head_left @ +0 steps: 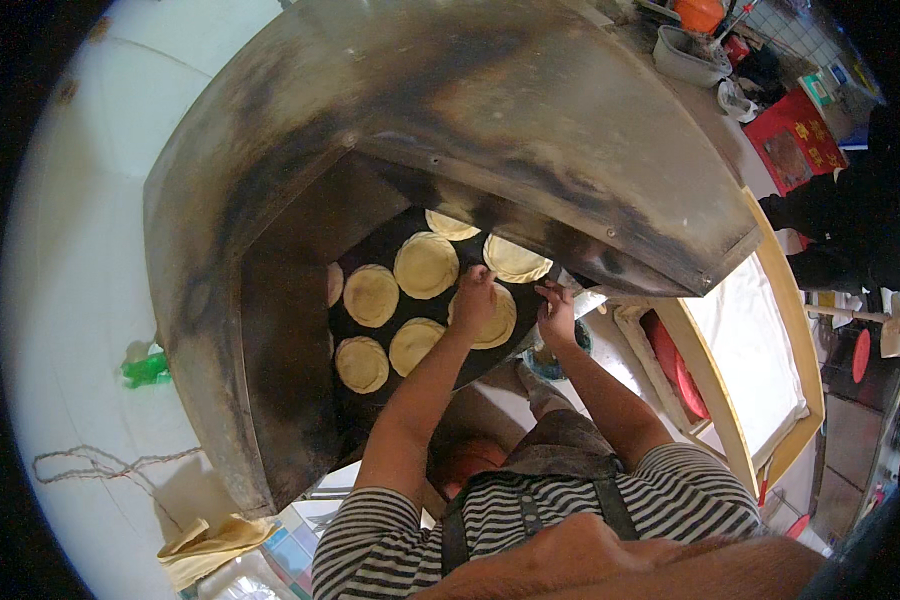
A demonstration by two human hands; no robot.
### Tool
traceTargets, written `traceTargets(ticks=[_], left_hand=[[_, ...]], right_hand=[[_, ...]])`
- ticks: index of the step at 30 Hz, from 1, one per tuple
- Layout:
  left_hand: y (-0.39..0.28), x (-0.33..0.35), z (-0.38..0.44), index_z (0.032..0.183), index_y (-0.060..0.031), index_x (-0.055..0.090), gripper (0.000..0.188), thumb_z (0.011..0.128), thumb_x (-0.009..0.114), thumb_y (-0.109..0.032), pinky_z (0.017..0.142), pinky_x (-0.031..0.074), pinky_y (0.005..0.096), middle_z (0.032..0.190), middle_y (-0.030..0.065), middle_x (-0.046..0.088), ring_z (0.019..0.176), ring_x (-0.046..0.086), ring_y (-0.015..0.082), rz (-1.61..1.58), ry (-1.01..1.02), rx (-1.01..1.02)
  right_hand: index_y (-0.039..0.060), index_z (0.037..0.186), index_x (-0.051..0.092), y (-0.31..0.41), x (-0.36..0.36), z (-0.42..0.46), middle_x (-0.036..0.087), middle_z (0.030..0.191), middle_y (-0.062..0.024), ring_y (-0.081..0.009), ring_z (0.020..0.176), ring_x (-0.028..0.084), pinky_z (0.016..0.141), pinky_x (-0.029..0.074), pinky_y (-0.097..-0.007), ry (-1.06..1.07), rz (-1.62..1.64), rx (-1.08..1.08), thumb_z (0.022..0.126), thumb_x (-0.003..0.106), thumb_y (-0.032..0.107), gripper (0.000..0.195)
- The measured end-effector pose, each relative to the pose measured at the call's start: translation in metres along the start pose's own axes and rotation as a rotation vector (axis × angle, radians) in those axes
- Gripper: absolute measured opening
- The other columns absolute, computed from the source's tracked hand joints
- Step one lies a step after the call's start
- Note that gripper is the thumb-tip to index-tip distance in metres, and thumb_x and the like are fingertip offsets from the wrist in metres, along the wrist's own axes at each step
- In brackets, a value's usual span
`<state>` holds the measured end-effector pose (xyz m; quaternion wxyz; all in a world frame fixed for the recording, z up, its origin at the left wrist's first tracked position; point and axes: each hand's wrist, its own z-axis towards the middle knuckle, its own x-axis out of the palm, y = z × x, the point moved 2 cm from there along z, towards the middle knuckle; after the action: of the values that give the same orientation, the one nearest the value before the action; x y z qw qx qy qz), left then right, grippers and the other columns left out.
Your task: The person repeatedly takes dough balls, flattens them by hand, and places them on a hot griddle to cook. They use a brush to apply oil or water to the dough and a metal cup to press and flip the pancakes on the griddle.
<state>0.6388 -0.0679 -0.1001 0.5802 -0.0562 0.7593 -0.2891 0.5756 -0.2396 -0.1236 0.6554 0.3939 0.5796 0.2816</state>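
Note:
Round flat pastries with crimped, rope-like rims lie on a dark baking plate point(420, 300) under a metal hood. My left hand point(475, 301) is over one pastry point(499, 322) and partly covers it. Its bent fingertips are at the near left edge of a paler pastry point(517, 260); whether they grip that edge is unclear. My right hand point(557, 315) is just off that paler pastry's near right edge, fingers apart, with nothing visible in it. Farther left on the plate lie several more pastries, among them one large round one point(426, 265). The hood hides part of the farthest pastry point(452, 225).
The scorched metal hood point(450, 97) arches over the plate, its lower edge close beyond my hands. To the right stands a wooden-framed tray point(750, 360) with white cloth. A bucket point(559, 360) sits below my right hand. Someone in dark clothes point(847, 225) is at far right.

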Motion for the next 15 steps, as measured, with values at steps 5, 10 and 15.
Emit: traceTargets(ticks=[5, 10, 15], left_hand=[[-0.034, 0.004, -0.015, 0.109, -0.0087, 0.055, 0.037, 0.073, 0.06, -0.013, 0.097, 0.026, 0.0543, 0.119, 0.0122, 0.044, 0.119, 0.033, 0.0338, 0.289, -0.158, 0.206], [-0.038, -0.004, -0.04, 0.113, -0.0105, 0.052, 0.04, 0.076, 0.059, -0.022, 0.1, 0.016, 0.0591, 0.122, 0.0103, 0.041, 0.125, 0.022, 0.0332, 0.285, -0.024, 0.093], [-0.053, -0.032, -0.119, 0.122, -0.0108, 0.046, 0.045, 0.081, 0.054, -0.026, 0.099, 0.016, 0.0589, 0.128, 0.0118, 0.036, 0.125, 0.025, 0.0354, 0.098, -0.244, 0.01]], right_hand=[[0.0121, 0.115, 0.052, 0.034, 0.007, 0.009, 0.046, 0.114, -0.0113, -0.0281, 0.111, 0.04, 0.091, 0.031, -0.0458, 0.198, -0.625, -0.223, 0.072, 0.05, 0.007, 0.043], [0.0148, 0.113, 0.054, 0.039, 0.007, 0.008, 0.047, 0.107, -0.0091, -0.026, 0.106, 0.042, 0.086, 0.031, -0.0458, 0.334, -0.75, -0.322, 0.07, 0.052, 0.012, 0.043], [0.0162, 0.113, 0.056, 0.047, -0.012, -0.01, 0.049, 0.107, -0.0079, -0.0274, 0.102, 0.044, 0.087, 0.033, -0.0438, 0.264, -0.717, -0.361, 0.07, 0.052, 0.01, 0.043]])
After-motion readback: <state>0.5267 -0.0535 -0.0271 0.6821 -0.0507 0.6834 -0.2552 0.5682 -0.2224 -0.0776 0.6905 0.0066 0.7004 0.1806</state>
